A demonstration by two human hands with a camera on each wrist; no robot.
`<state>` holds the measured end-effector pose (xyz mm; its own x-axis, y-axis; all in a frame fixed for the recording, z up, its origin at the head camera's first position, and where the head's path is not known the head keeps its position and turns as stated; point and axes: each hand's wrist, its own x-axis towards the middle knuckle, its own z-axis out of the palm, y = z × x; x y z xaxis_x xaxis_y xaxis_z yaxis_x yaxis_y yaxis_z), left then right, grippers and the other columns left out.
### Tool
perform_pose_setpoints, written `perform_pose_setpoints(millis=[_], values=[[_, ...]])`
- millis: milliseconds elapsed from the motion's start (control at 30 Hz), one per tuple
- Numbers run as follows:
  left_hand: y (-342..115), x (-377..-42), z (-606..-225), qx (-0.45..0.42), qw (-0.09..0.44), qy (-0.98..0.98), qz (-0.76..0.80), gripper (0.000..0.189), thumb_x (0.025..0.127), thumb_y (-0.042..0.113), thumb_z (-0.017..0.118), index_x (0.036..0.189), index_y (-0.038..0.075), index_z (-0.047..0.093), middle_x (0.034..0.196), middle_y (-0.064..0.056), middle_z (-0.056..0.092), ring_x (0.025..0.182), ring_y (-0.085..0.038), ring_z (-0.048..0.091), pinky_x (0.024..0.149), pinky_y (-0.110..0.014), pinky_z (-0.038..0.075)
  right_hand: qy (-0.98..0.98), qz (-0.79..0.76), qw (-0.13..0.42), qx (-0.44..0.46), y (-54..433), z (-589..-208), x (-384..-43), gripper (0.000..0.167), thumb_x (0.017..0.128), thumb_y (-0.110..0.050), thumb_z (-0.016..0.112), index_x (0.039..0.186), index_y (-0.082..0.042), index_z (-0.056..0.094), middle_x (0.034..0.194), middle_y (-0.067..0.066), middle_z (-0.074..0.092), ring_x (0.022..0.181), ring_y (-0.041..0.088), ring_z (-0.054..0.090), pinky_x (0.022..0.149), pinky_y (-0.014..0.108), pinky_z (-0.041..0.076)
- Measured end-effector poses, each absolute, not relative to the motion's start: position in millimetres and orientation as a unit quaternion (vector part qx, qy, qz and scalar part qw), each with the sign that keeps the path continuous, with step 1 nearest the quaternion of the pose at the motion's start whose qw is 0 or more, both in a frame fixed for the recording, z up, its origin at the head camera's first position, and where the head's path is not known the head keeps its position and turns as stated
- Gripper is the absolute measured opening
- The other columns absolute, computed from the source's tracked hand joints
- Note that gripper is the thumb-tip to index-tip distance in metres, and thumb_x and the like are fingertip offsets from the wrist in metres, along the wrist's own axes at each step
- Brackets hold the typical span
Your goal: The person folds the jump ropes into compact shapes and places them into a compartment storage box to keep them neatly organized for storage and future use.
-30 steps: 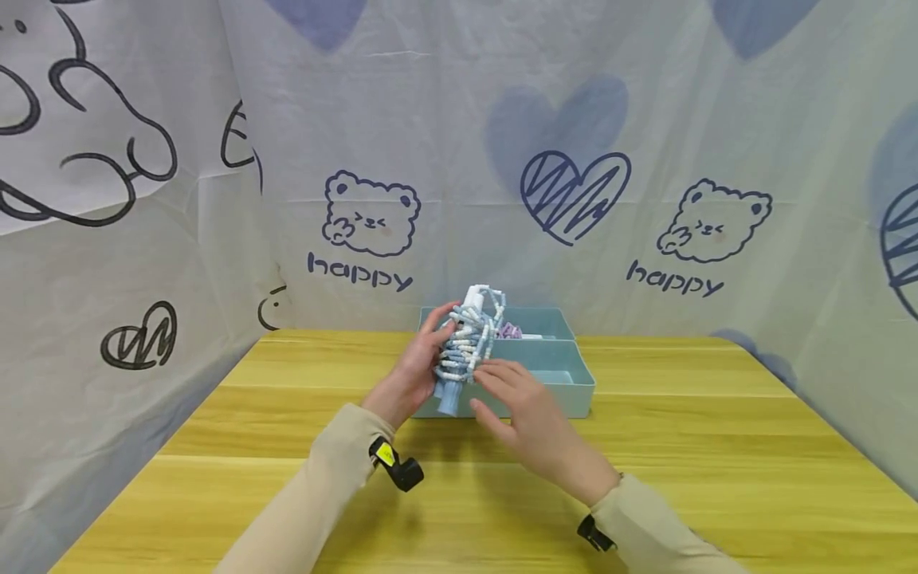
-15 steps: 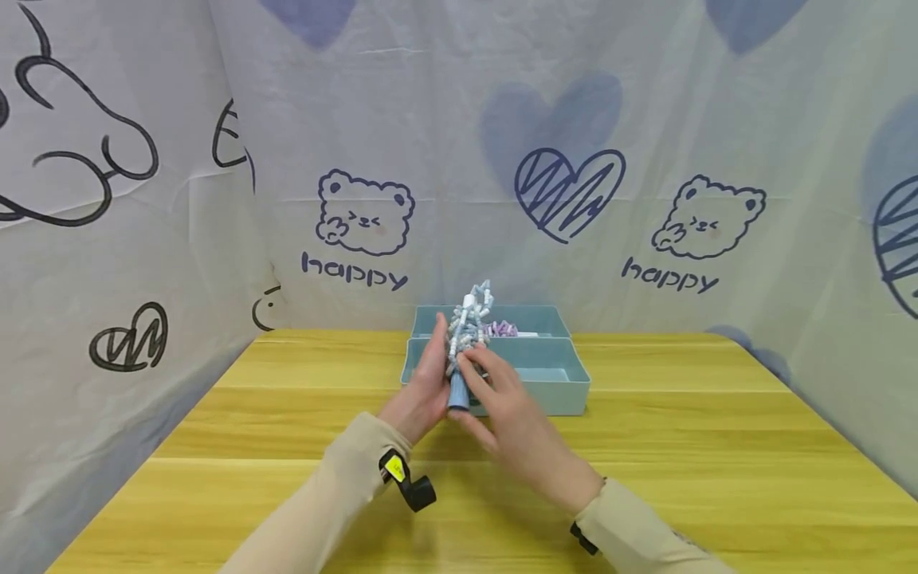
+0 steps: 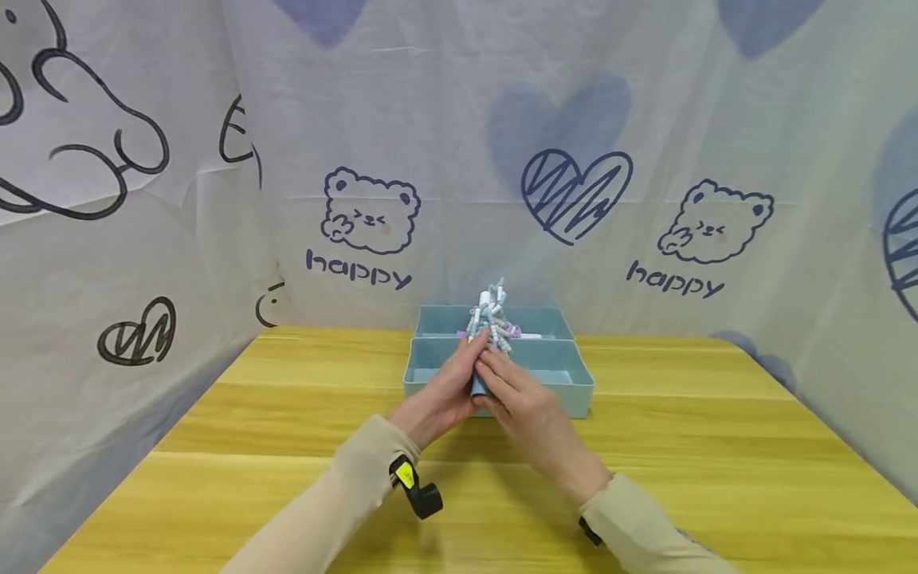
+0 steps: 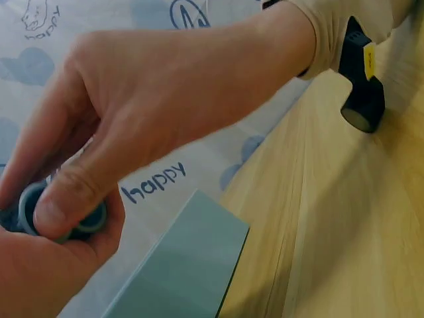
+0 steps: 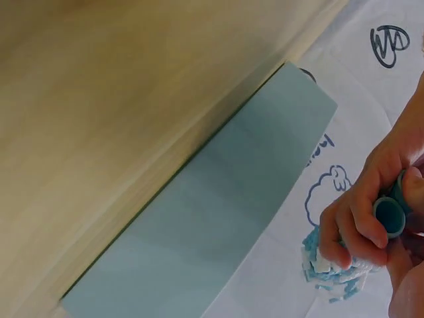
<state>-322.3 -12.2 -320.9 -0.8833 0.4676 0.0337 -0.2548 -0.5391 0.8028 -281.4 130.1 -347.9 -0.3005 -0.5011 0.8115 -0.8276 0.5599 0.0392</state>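
Observation:
A coiled beaded jump rope (image 3: 490, 315) in blue and white rises above both hands in the head view. Its two blue handles (image 5: 389, 216) lie side by side, their hollow round ends toward the person. From the left side, my left hand (image 3: 445, 392) holds the bundle, fingers wrapped about the strands and handles. My right hand (image 3: 531, 410) closes in from the other side, and in the left wrist view its thumb (image 4: 56, 212) presses over a handle end. Between the palms, the middle of the rope is hidden.
Behind the hands, a light blue two-compartment box (image 3: 566, 399) stands on the wooden table (image 3: 688, 462). A purple beaded bundle (image 3: 512, 329) lies in its far compartment beside something white. A printed curtain (image 3: 459, 143) hangs behind the table.
The right hand has come in from beside the rope to join the left around it. The rope has turned more end-on, moved slightly right, and its loose loops are gathered tighter.

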Motion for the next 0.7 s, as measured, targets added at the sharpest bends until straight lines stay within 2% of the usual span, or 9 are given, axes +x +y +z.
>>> perform_pose_setpoints(millis=[167, 267, 400, 500, 600, 700], values=[[-11.6, -325.6, -324.0, 0.108, 0.193, 0.462, 0.859, 0.046, 0.106, 0.038, 0.041, 0.140, 0.012, 0.029, 0.092, -0.001, 0.053, 0.072, -0.007, 0.056, 0.063, -0.021, 0.051, -0.779, 0.207, 0.398, 0.438, 132.7, -347.6, -281.9, 0.049, 0.079, 0.000, 0.079, 0.125, 0.005, 0.064, 0.135, 0.018, 0.057, 0.128, 0.032, 0.051, 0.097, 0.033, 0.046], [-16.7, -329.1, -324.7, 0.113, 0.185, 0.489, 0.845, 0.050, 0.105, 0.038, 0.042, 0.145, 0.014, 0.023, 0.090, -0.003, 0.052, 0.069, -0.008, 0.055, 0.061, -0.024, 0.051, -0.774, 0.244, 0.373, 0.450, 134.7, -345.1, -284.8, 0.045, 0.080, 0.000, 0.078, 0.123, 0.003, 0.066, 0.133, 0.017, 0.059, 0.125, 0.030, 0.054, 0.096, 0.032, 0.047], [-29.1, -334.1, -321.9, 0.138, 0.163, 0.535, 0.817, 0.045, 0.105, 0.032, 0.045, 0.141, 0.014, 0.023, 0.092, -0.009, 0.053, 0.067, -0.013, 0.057, 0.060, -0.028, 0.051, -0.758, 0.321, 0.342, 0.453, 142.5, -339.0, -291.5, 0.030, 0.086, 0.001, 0.072, 0.116, 0.001, 0.070, 0.121, 0.013, 0.067, 0.113, 0.026, 0.063, 0.091, 0.033, 0.051], [-40.0, -338.1, -317.3, 0.164, 0.137, 0.585, 0.783, 0.042, 0.104, 0.028, 0.051, 0.135, 0.014, 0.026, 0.096, -0.015, 0.055, 0.065, -0.018, 0.058, 0.060, -0.031, 0.052, -0.776, 0.362, 0.328, 0.398, 155.9, -332.0, -299.0, 0.022, 0.092, -0.006, 0.067, 0.113, -0.001, 0.072, 0.115, 0.010, 0.070, 0.109, 0.025, 0.065, 0.092, 0.039, 0.051], [-50.1, -341.3, -314.6, 0.178, 0.122, 0.623, 0.752, 0.046, 0.102, 0.025, 0.055, 0.137, 0.017, 0.025, 0.099, -0.020, 0.054, 0.064, -0.022, 0.056, 0.060, -0.033, 0.051, -0.833, 0.358, 0.287, 0.308, 176.0, -326.3, -309.8, 0.028, 0.099, -0.021, 0.060, 0.119, -0.004, 0.070, 0.129, 0.010, 0.063, 0.124, 0.030, 0.053, 0.103, 0.049, 0.041], [-58.2, -343.2, -315.5, 0.181, 0.130, 0.642, 0.733, 0.052, 0.101, 0.021, 0.057, 0.141, 0.020, 0.023, 0.105, -0.023, 0.052, 0.068, -0.024, 0.056, 0.064, -0.035, 0.052, -0.897, 0.305, 0.220, 0.232, 197.9, -326.1, -326.6, 0.046, 0.102, -0.037, 0.052, 0.135, -0.006, 0.058, 0.150, 0.013, 0.043, 0.140, 0.035, 0.031, 0.111, 0.056, 0.025]])
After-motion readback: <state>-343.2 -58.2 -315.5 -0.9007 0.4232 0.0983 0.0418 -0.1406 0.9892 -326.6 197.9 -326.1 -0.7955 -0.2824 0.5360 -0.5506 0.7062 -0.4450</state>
